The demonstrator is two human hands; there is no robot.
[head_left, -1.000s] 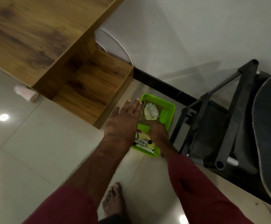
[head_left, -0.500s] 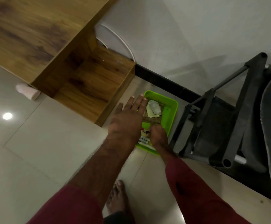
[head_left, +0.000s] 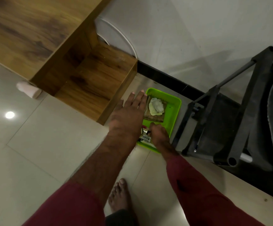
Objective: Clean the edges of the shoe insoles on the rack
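Now | left hand [head_left: 127, 115] grip flat, empty, over green tray [head_left: 173, 111] | right hand [head_left: 159, 134] grip: cannot tell

Long loose maroon fabric on both arms. Left maroon fabric sleeve [head_left: 70, 203] ending high up, near the elbow, with the whole forearm bare down to the left grip [head_left: 126, 115]. Right maroon fabric sleeve [head_left: 202, 198] longer, stopping a short way above the wrist of the right grip [head_left: 158, 133]. Small dark blotch [head_left: 179, 185] on the right sleeve's inner side. Lower down between the arms, one bare foot [head_left: 118, 196] under a dark trouser hem [head_left: 119, 216].
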